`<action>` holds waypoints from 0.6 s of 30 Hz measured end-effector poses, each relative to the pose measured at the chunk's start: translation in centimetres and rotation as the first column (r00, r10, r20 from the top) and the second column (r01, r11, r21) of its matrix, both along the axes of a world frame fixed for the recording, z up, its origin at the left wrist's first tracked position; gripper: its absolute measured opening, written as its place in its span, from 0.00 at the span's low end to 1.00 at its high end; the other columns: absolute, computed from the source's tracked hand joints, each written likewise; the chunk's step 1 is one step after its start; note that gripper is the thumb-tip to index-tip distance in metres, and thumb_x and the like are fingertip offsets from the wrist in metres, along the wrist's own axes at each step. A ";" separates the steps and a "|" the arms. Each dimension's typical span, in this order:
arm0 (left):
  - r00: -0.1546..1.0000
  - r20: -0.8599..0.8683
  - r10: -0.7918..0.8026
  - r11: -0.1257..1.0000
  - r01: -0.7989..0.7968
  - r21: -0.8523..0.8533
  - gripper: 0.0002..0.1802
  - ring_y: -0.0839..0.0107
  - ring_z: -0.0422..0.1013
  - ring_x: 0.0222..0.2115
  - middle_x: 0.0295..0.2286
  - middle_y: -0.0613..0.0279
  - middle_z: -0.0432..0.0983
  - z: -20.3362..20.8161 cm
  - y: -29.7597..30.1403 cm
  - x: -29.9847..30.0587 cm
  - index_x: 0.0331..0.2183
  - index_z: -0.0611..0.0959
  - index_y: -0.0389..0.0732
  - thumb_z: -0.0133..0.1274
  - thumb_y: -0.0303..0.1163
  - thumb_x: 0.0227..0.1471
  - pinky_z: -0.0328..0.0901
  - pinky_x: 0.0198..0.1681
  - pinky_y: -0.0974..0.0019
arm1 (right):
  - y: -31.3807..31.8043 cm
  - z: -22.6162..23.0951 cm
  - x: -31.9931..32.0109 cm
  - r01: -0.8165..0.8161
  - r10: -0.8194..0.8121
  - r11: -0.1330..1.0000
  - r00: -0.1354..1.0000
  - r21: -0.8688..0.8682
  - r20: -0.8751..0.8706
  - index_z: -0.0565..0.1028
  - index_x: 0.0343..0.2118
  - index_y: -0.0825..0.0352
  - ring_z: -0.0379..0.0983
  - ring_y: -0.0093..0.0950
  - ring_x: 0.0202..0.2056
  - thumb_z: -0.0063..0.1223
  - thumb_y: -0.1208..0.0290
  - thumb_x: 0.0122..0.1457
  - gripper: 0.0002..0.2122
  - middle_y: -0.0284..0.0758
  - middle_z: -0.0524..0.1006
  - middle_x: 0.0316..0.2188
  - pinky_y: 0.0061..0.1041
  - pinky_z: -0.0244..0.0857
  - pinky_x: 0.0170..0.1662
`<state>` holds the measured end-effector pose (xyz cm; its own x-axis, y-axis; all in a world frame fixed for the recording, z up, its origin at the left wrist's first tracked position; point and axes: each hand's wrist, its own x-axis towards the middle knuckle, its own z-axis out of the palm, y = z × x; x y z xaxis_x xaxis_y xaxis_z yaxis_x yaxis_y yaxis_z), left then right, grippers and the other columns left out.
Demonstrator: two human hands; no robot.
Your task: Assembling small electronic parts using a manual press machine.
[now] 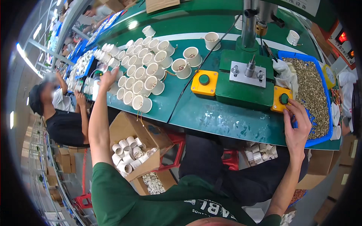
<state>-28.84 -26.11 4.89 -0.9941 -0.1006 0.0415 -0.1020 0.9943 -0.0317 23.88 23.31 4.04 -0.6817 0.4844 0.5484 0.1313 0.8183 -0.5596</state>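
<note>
Press table, near to far: items and hazards

Cardboard box [149, 165], below the table [183, 130]'s near edge: loose cups inside.

Wet-looking patch [241, 128], at the near edge: a cup set there could, we judge, slide.

Right hand [298, 120], toward the near-right corner: grip loosely open, holding nothing, fingertips at the right-hand button box [278, 108]. We cannot tell whether its green button [284, 98] is pressed; a careless touch might trigger the press.

Blue tray [319, 141], near-right corner, holding small brass-coloured parts [309, 83]: a knock from our wrist could spill some.

Green press [241, 94], one, inward from the near edge, steel fixture [247, 74] on its base: fingers left there during a stroke could be crushed.

Black cable [185, 89], slanting to the near edge beside the cups: if hooked, it could drag some over.

White cups [140, 73], many, massed toward the table's left end; the nearest hangs its cord over the near edge, where a snag could pull it off.

Left hand [108, 78], among the cups farther left: grip obscured; we cannot tell whether it holds one. Hasty reaching could topple crowded rows.

Co-worker [64, 126], beyond the left end: arms could collide with ours.
</note>
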 end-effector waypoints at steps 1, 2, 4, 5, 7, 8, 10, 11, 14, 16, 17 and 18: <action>0.992 -0.118 -0.034 0.999 0.034 -0.006 0.50 0.39 0.56 0.60 0.55 0.40 0.67 0.4 0.2 -0.6 0.53 0.77 0.38 0.36 0.75 0.51 0.36 0.60 0.27 | -0.2 -0.1 -0.2 -0.001 0.001 1.000 1.000 -0.007 -0.024 0.78 0.37 0.73 0.78 0.31 0.36 0.58 0.83 0.54 0.07 0.40 0.78 0.43 0.26 0.71 0.39; 0.969 -0.235 -0.071 0.997 0.070 -0.014 0.49 0.40 0.56 0.60 0.55 0.40 0.67 0.8 0.6 -1.2 0.51 0.78 0.38 0.33 0.74 0.52 0.37 0.60 0.26 | -0.2 -0.1 -0.3 0.020 -0.020 1.000 1.000 -0.014 -0.021 0.78 0.37 0.73 0.78 0.31 0.36 0.58 0.83 0.54 0.07 0.40 0.78 0.43 0.26 0.71 0.39; 0.918 -0.370 -0.145 0.989 0.129 -0.066 0.48 0.46 0.60 0.58 0.54 0.43 0.68 2.3 4.9 -2.3 0.49 0.81 0.38 0.33 0.73 0.53 0.45 0.60 0.34 | -0.1 0.0 0.0 0.012 -0.013 0.999 1.000 0.045 0.007 0.78 0.35 0.74 0.78 0.35 0.39 0.58 0.84 0.53 0.06 0.42 0.79 0.42 0.28 0.72 0.43; 0.894 -0.404 -0.193 0.981 0.177 -0.078 0.48 0.48 0.60 0.58 0.55 0.43 0.67 2.7 7.7 -3.5 0.51 0.79 0.36 0.35 0.72 0.54 0.48 0.61 0.41 | 0.1 -0.2 0.1 0.035 -0.034 0.996 0.999 0.080 -0.009 0.78 0.34 0.73 0.78 0.38 0.40 0.58 0.84 0.52 0.06 0.42 0.79 0.40 0.30 0.71 0.44; 0.872 -0.384 -0.303 0.951 0.303 -0.061 0.49 0.46 0.60 0.58 0.56 0.43 0.66 2.8 11.9 -6.4 0.55 0.74 0.36 0.40 0.72 0.52 0.52 0.60 0.44 | 0.1 -0.2 0.1 0.072 -0.072 0.991 0.997 0.114 -0.002 0.78 0.34 0.73 0.78 0.38 0.40 0.59 0.84 0.52 0.06 0.41 0.79 0.40 0.30 0.72 0.45; 0.876 -0.340 -0.343 0.939 0.329 -0.100 0.50 0.45 0.59 0.59 0.57 0.42 0.64 2.4 13.9 -8.1 0.59 0.69 0.37 0.42 0.71 0.52 0.53 0.61 0.43 | 0.1 -0.2 0.0 0.083 -0.082 0.985 0.997 0.149 -0.012 0.78 0.34 0.72 0.78 0.38 0.40 0.60 0.84 0.51 0.07 0.40 0.80 0.39 0.31 0.72 0.45; 0.867 -0.258 -0.426 0.905 0.408 -0.124 0.50 0.44 0.59 0.59 0.58 0.42 0.62 -0.1 20.1 -10.0 0.62 0.63 0.37 0.42 0.69 0.52 0.52 0.61 0.43 | 0.2 -0.3 0.3 0.124 -0.126 0.981 0.992 0.148 0.006 0.79 0.34 0.71 0.78 0.37 0.40 0.60 0.83 0.50 0.08 0.40 0.80 0.39 0.31 0.72 0.44; 0.875 -0.196 -0.443 0.896 0.426 -0.121 0.49 0.42 0.58 0.59 0.58 0.41 0.62 -1.4 22.7 -10.6 0.63 0.60 0.39 0.45 0.66 0.53 0.52 0.62 0.45 | 0.3 -0.4 0.3 0.126 -0.127 0.978 0.992 0.164 -0.003 0.78 0.34 0.71 0.78 0.37 0.39 0.61 0.82 0.49 0.08 0.39 0.80 0.39 0.31 0.72 0.43; 0.806 -0.161 -0.569 0.822 0.565 -0.071 0.42 0.44 0.62 0.57 0.54 0.40 0.67 0.0 16.7 -22.7 0.59 0.67 0.39 0.54 0.56 0.52 0.56 0.60 0.51 | 0.3 -0.9 -0.6 0.060 -0.048 0.989 0.995 0.135 -0.087 0.78 0.33 0.70 0.78 0.38 0.37 0.61 0.81 0.49 0.08 0.39 0.80 0.38 0.32 0.73 0.40; 0.795 -0.125 -0.593 0.805 0.588 -0.077 0.36 0.47 0.68 0.53 0.50 0.39 0.72 -4.1 21.5 -22.7 0.54 0.74 0.35 0.60 0.47 0.49 0.62 0.56 0.55 | 0.5 -1.0 0.1 0.126 -0.121 0.981 0.992 0.146 -0.040 0.78 0.33 0.70 0.78 0.38 0.37 0.62 0.80 0.48 0.08 0.39 0.79 0.38 0.32 0.73 0.40; 0.757 -0.175 -0.629 0.775 0.629 -0.064 0.36 0.43 0.69 0.51 0.49 0.39 0.73 -4.2 21.3 -22.9 0.53 0.73 0.35 0.60 0.47 0.48 0.62 0.56 0.52 | 0.5 -1.0 0.2 0.107 -0.102 0.983 0.994 0.149 -0.039 0.78 0.33 0.70 0.78 0.38 0.37 0.62 0.80 0.48 0.08 0.39 0.79 0.38 0.32 0.73 0.40; 0.750 -0.176 -0.637 0.768 0.636 -0.072 0.36 0.43 0.69 0.51 0.49 0.39 0.73 -3.9 21.3 -22.7 0.53 0.73 0.35 0.60 0.47 0.48 0.62 0.56 0.52 | 0.5 -1.0 0.4 0.092 -0.086 0.982 0.995 0.166 -0.040 0.78 0.33 0.70 0.78 0.38 0.36 0.62 0.80 0.48 0.08 0.39 0.79 0.38 0.32 0.73 0.39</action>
